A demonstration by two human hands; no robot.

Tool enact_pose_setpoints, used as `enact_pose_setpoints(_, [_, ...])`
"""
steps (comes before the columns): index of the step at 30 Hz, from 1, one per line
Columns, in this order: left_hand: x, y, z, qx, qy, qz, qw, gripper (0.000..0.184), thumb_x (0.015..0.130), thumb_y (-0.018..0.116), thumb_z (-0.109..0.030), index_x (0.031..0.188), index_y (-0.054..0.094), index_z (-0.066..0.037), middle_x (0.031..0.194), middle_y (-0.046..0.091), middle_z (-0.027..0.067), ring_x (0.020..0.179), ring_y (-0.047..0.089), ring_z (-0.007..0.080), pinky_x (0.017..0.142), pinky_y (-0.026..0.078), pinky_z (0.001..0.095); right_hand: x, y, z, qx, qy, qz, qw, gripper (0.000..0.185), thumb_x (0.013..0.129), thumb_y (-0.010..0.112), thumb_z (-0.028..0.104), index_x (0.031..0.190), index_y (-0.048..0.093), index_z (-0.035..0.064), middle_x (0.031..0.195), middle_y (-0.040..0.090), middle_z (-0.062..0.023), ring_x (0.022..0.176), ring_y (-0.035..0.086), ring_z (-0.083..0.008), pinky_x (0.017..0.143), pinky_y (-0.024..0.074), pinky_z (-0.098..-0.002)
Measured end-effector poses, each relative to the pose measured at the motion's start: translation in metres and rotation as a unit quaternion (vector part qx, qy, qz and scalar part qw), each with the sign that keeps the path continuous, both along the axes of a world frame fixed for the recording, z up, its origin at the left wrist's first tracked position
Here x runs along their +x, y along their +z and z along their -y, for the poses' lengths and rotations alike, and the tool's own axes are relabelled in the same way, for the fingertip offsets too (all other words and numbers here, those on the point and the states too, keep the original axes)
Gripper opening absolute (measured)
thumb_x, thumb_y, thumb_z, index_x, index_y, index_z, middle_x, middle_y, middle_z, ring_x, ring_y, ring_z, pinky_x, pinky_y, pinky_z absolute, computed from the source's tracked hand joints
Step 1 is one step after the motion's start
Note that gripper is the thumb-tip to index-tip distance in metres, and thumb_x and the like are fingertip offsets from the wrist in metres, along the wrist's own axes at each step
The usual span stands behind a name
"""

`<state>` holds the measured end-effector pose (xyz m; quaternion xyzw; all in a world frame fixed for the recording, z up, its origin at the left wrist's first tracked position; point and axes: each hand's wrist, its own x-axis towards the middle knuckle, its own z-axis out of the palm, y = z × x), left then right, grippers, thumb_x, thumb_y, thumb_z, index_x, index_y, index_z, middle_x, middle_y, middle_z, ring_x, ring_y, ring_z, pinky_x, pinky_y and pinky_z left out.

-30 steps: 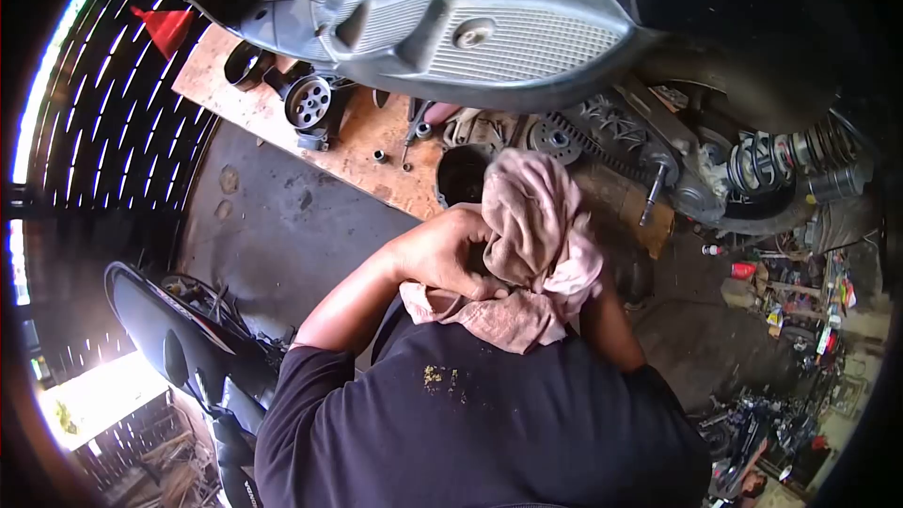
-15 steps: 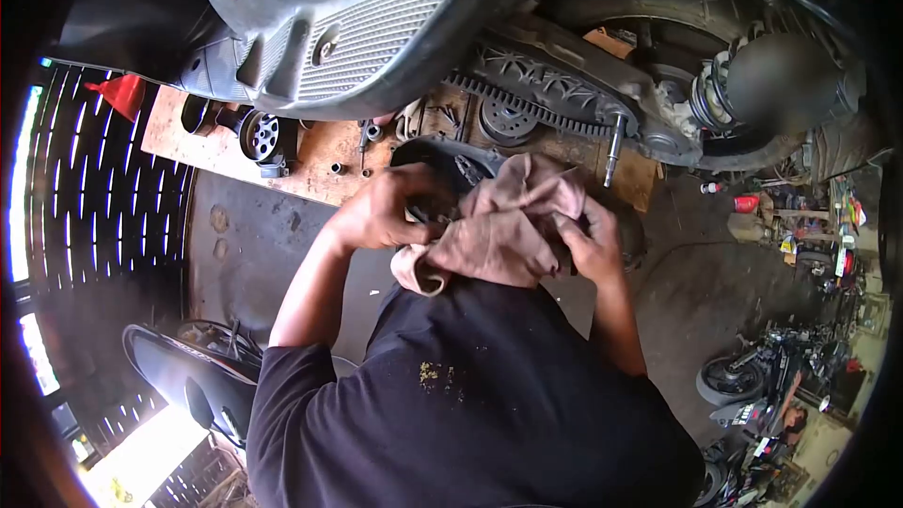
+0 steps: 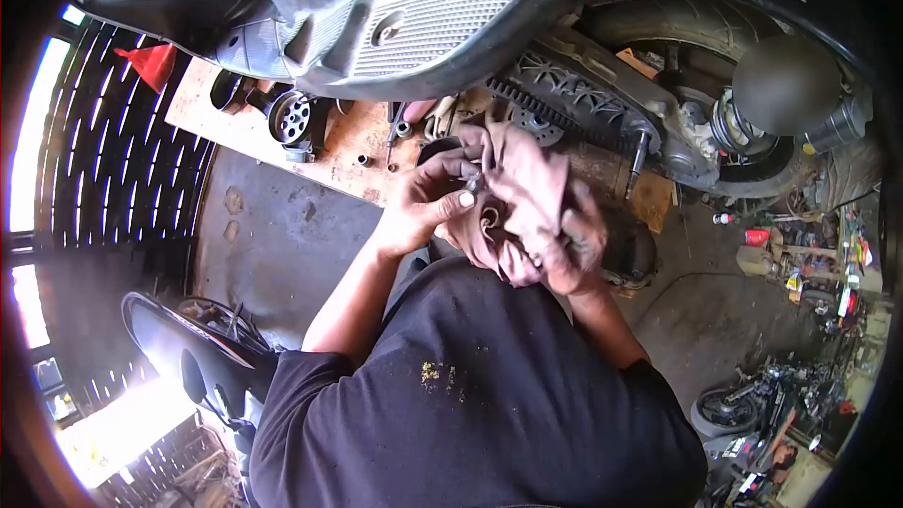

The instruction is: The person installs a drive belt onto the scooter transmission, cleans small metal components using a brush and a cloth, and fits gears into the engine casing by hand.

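A crumpled pinkish cloth (image 3: 527, 188) hangs between my two hands in front of my chest. My left hand (image 3: 431, 199) pinches a small dark part (image 3: 472, 184) between thumb and fingers at the cloth's left edge; what part it is I cannot make out. My right hand (image 3: 576, 249) is closed on the right side of the cloth. Behind the cloth, a dark round housing (image 3: 438, 147) is partly hidden. Above lie the toothed drive belt (image 3: 541, 111) and the opened engine case (image 3: 574, 85) of a scooter.
A wooden board (image 3: 329, 165) holds a round metal part (image 3: 293, 120), small sockets and tools. The scooter's grey side panel (image 3: 414, 28) hangs low overhead. A red funnel (image 3: 150, 64) is at the left, a dark motorcycle (image 3: 193, 343) at the lower left.
The cloth has been turned and shifted between my hands. The small dark part now shows at my left fingertips. My right hand, hidden one second ago, is in view at the cloth.
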<state>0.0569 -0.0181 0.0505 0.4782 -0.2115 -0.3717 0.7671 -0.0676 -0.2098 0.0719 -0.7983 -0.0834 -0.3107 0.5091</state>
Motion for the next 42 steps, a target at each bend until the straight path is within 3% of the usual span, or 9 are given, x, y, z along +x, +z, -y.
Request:
enact_pose_setpoints(3, [-0.011,-0.001,0.001,-0.053,0.044,-0.011,0.998,0.027,0.088,0.065,-0.008,0.113,0.06,0.0,0.129,0.05,0.0077,0.118,0.048,0.0168,0.104,0.036,0.0321,-0.006,0.008,-0.016,0.22,0.126,-0.118,0.96,0.034,0.09,0.054,0.027,0.09,0.061,-0.007,0.107,0.058,-0.0199,0.08,0.061,-0.0235,0.075,0.0478,-0.0323])
enact_pose_setpoints(5, [-0.017,-0.002,0.003,-0.057,0.071,0.002,0.996,0.029,0.088,0.065,-0.009,0.115,0.059,-0.001,0.127,0.05,0.0065,0.116,0.049,0.0161,0.103,0.036,0.0321,-0.012,-0.033,-0.015,0.532,0.319,-0.133,0.773,0.03,0.092,0.052,0.023,0.092,0.059,-0.0063,0.097,0.062,-0.0135,0.072,0.061,-0.0178,0.073,0.0486,-0.0289])
enact_pose_setpoints(8, [-0.025,-0.011,0.006,-0.036,0.112,0.027,0.993,0.035,0.088,0.065,-0.008,0.121,0.055,-0.001,0.116,0.053,0.0033,0.111,0.051,0.0129,0.098,0.041,0.0308,0.001,-0.027,-0.025,0.38,0.111,-0.083,0.914,0.018,0.095,0.049,0.011,0.099,0.059,-0.0036,0.089,0.063,-0.0084,0.063,0.057,-0.0092,0.059,0.0457,-0.0233])
enact_pose_setpoints(17, [-0.041,-0.012,0.013,-0.014,0.125,0.049,0.991,0.041,0.087,0.067,-0.012,0.124,0.054,0.001,0.121,0.057,0.0071,0.112,0.054,0.016,0.099,0.042,0.0313,0.024,-0.02,-0.024,0.581,0.118,-0.152,0.791,0.021,0.094,0.055,0.007,0.115,0.053,0.0035,0.101,0.064,-0.0072,0.09,0.06,-0.0119,0.08,0.0487,-0.0262])
enact_pose_setpoints(23, [-0.047,0.004,0.011,-0.039,0.089,-0.048,0.994,0.036,0.084,0.069,-0.005,0.118,0.058,0.003,0.115,0.05,0.0052,0.109,0.051,0.0153,0.097,0.04,0.0294,0.029,-0.064,-0.01,0.467,-0.009,-0.235,0.852,0.036,0.096,0.053,0.029,0.111,0.061,-0.002,0.103,0.064,-0.0069,0.093,0.059,-0.0151,0.087,0.0452,-0.0293])
enact_pose_setpoints(28, [-0.037,-0.001,0.012,-0.008,0.094,0.197,0.976,0.035,0.08,0.075,-0.015,0.11,0.063,0.0,0.107,0.055,0.0074,0.107,0.049,0.0205,0.095,0.038,0.0332,0.027,-0.078,0.005,0.502,-0.009,-0.409,0.762,0.027,0.093,0.055,0.023,0.093,0.068,-0.0006,0.092,0.068,-0.0045,0.085,0.061,-0.0122,0.078,0.0479,-0.0257])
enact_pose_setpoints(29, [-0.033,0.0,0.011,0.025,0.115,0.24,0.964,0.032,0.08,0.074,-0.014,0.108,0.063,0.0,0.106,0.054,0.0068,0.108,0.048,0.0202,0.095,0.038,0.0333,0.024,-0.081,0.013,0.383,0.037,-0.356,0.852,0.019,0.089,0.058,0.016,0.089,0.068,-0.0004,0.086,0.068,-0.003,0.079,0.061,-0.011,0.071,0.048,-0.0245])
enact_pose_setpoints(35, [-0.003,-0.038,-0.002,-0.045,0.199,-0.167,0.965,0.041,0.093,0.057,-0.019,0.127,0.049,0.003,0.122,0.058,0.0112,0.114,0.055,0.0218,0.101,0.041,0.0359,0.012,-0.005,0.001,0.285,0.109,-0.086,0.949,0.007,0.076,0.06,0.001,0.083,0.061,0.0012,0.085,0.064,-0.0051,0.083,0.058,-0.015,0.078,0.0452,-0.0299])
enact_pose_setpoints(42, [-0.01,-0.017,0.005,-0.158,-0.025,-0.32,0.934,0.04,0.085,0.068,-0.025,0.116,0.057,-0.001,0.118,0.06,0.0109,0.113,0.055,0.0239,0.103,0.039,0.0405,0.008,0.011,0.007,0.186,0.239,-0.102,0.948,0.023,0.079,0.062,0.028,0.077,0.063,0.005,0.066,0.062,-0.0061,0.065,0.061,-0.0176,0.065,0.0457,-0.029])
